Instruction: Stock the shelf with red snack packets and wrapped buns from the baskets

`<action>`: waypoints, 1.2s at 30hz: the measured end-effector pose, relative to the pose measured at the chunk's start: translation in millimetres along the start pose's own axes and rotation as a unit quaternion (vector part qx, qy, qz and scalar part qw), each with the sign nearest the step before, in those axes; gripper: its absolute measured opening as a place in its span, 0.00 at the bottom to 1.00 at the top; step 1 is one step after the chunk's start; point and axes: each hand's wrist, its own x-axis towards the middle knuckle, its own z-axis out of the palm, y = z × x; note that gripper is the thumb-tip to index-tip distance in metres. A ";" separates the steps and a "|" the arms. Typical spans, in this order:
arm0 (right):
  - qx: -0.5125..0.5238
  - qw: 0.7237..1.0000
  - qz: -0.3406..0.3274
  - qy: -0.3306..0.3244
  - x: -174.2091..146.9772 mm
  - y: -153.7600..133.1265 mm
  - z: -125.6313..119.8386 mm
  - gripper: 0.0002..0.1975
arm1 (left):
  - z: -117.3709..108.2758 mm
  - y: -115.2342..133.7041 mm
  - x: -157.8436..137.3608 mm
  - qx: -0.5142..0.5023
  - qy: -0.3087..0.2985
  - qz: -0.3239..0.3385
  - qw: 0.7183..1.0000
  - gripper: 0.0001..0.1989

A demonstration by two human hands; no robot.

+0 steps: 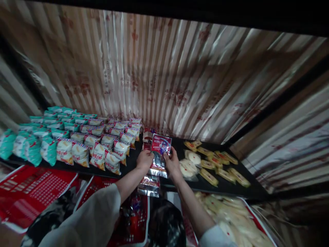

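Far L, low down, is 1 red basket (41, 192) w/ lots of holes. Above it, on the black shelf (132, 162), sit rows of puffy teal bags (33, 151). Next to them, going R, are rows of white bags (97, 156) w/ stripy tops & orange bits at the bottom. Under the shelf, near the mid., is a 2nd red basket (148, 219). Then the left hand (144, 160): fingers curled in, thumb pinching the L side of a shiny pkt (161, 145). The pkt is up over the shelf, b/w the 2 hands, red & blue on top. Right hand (172, 163): thumb on the pkt's front, pinching the R side; can't see its other fingers well. R of that, on the shelf: flat white rounds (189, 167) in clear bags, then small yellow packs (208, 177). Below those, a pile of pale things (231, 219).
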 end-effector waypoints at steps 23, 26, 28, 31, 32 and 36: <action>-0.472 0.876 -0.080 -0.054 92.4 -14.1 55.9 0.20 | 14.9 26.4 79.6 0.251 0.080 0.040 0.964 0.17; -0.492 0.866 -0.074 -0.059 89.1 -9.1 58.0 0.21 | 16.4 22.5 79.8 0.260 0.077 0.034 0.962 0.16; -0.499 0.862 -0.069 -0.060 87.2 -5.5 58.6 0.21 | 17.4 19.6 79.8 0.263 0.075 0.028 0.962 0.17; -0.500 0.861 -0.085 -0.046 87.3 -0.7 59.5 0.20 | 18.4 15.7 79.1 0.254 0.080 0.025 0.963 0.17; -0.498 0.860 -0.102 -0.038 88.5 0.5 60.4 0.20 | 18.7 14.8 78.7 0.248 0.084 0.029 0.965 0.17; -0.472 0.857 -0.203 -0.051 100.0 1.9 69.4 0.20 | 19.3 13.5 77.6 0.232 0.094 0.041 0.967 0.16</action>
